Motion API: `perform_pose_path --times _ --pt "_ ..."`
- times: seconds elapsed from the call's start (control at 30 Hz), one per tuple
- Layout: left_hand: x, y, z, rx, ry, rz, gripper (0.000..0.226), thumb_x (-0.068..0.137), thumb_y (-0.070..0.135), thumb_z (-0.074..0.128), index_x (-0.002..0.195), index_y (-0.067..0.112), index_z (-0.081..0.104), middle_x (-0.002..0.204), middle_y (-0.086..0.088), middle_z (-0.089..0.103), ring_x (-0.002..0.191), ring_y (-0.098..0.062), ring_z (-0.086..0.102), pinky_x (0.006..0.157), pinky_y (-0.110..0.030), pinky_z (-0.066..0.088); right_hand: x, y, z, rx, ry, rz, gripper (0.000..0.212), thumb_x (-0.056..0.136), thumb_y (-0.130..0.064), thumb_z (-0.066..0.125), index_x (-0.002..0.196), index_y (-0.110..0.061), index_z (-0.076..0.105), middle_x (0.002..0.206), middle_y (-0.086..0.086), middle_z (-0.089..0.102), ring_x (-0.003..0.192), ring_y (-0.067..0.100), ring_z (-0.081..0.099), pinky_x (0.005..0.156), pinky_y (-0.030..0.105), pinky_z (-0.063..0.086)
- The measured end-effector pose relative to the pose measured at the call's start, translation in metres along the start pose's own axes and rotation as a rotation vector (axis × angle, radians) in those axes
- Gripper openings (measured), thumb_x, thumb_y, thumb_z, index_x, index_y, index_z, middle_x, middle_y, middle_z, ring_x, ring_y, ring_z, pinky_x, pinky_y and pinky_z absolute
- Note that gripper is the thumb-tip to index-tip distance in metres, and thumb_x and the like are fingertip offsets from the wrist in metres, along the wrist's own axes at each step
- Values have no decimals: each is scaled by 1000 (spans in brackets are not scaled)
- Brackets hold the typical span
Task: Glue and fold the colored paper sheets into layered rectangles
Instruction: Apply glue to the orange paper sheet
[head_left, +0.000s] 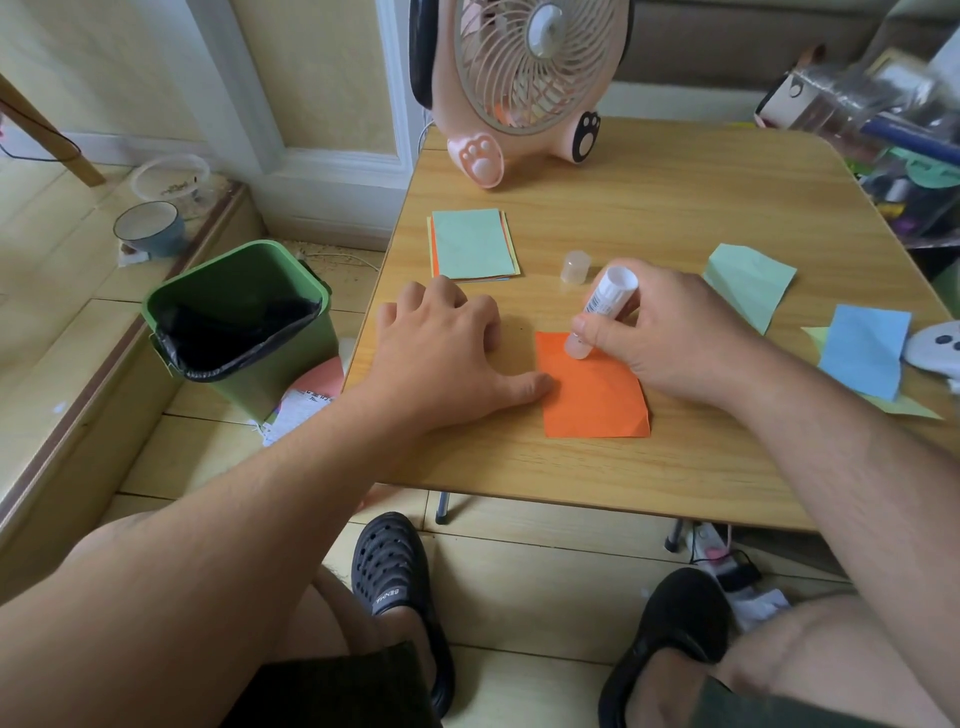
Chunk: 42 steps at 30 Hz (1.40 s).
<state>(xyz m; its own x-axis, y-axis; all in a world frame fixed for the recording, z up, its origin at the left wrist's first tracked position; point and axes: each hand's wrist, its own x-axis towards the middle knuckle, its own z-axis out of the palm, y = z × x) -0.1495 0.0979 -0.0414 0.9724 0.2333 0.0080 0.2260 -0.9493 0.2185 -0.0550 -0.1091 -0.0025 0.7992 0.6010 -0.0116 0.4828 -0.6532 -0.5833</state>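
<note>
L hand spread, thumb pinning orange sheet; R hand grips glue stick on it.

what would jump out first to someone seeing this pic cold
The bright orange paper rectangle at the near middle of the wooden table draws the eye, with the right hand pressing a white glue stick onto its far edge and the left hand steadying its left side. Behind, a pink paw-footed desk fan stands at the table's far edge, and a green waste bin sits on the floor to the left.
</note>
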Motion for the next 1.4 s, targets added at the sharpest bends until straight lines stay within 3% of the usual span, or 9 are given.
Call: perform_pose_path --times 0.1,0.37,0.5,0.6,0.83,1.0,1.2,1.33,1.4 --pt "-1 0 -1 0 -3 0 72 61 99 50 94 35 52 114 5 42 119 -27 40 100 -43 29 -3 1 -4 1 -1 -3 15 97 -36 68 95 -23 60 61 -41 61 57 -3 51 51 12 36" --pt "-1 1 -2 2 -10 5 72 63 99 50 95 35 53 114 4 41 119 -27 40 100 -43 28 -10 7 -16 12 -1 28 16 99 -33 66 90 -20 62 61 -35 64 51 -2 49 50 13 36" --pt "-1 0 -1 -5 -3 2 70 64 98 52 93 34 52 114 4 41 119 -27 40 99 -43 29 -13 10 -20 14 14 60 16 97 -35 66 88 -22 62 78 -30 73 52 0 49 53 22 36" --pt "-1 0 0 2 2 2 71 64 98 52 93 34 52 115 4 43 119 -28 40 100 -45 30 -14 11 -22 5 16 82 16 97 -36 65 89 -23 62 79 -29 74 52 3 48 57 32 38" --pt "-1 0 0 4 6 1 71 62 99 50 93 35 53 115 5 43 119 -27 40 100 -45 29 -14 16 -22 -13 27 90 16 97 -40 64 92 -25 61 81 -29 74 54 5 48 62 34 47" --pt "-2 0 -1 5 -6 11 70 62 98 51 94 35 52 115 5 42 119 -26 40 101 -45 29 -14 17 -21 -26 32 85 16 96 -37 64 89 -23 60 81 -26 74 54 4 49 59 32 43" --pt "-1 -1 -1 7 -10 11 71 62 99 50 94 35 51 115 5 42 120 -27 39 100 -44 29 -10 15 -20 124 247 104 18 94 -36 65 87 -21 59 75 -9 67 63 1 57 58 24 43" --pt "-1 0 0 9 -6 7 76 59 104 44 91 35 51 113 5 42 118 -26 40 100 -45 30 -5 3 -6 166 165 20 18 91 -42 67 90 -25 63 86 -14 74 85 7 67 79 37 54" --pt "-1 0 2 1 15 0 81 56 107 37 89 35 49 111 5 42 116 -27 40 99 -46 30 -3 -3 3 154 118 -15 19 90 -45 70 92 -28 61 87 -16 73 82 0 65 77 33 53"
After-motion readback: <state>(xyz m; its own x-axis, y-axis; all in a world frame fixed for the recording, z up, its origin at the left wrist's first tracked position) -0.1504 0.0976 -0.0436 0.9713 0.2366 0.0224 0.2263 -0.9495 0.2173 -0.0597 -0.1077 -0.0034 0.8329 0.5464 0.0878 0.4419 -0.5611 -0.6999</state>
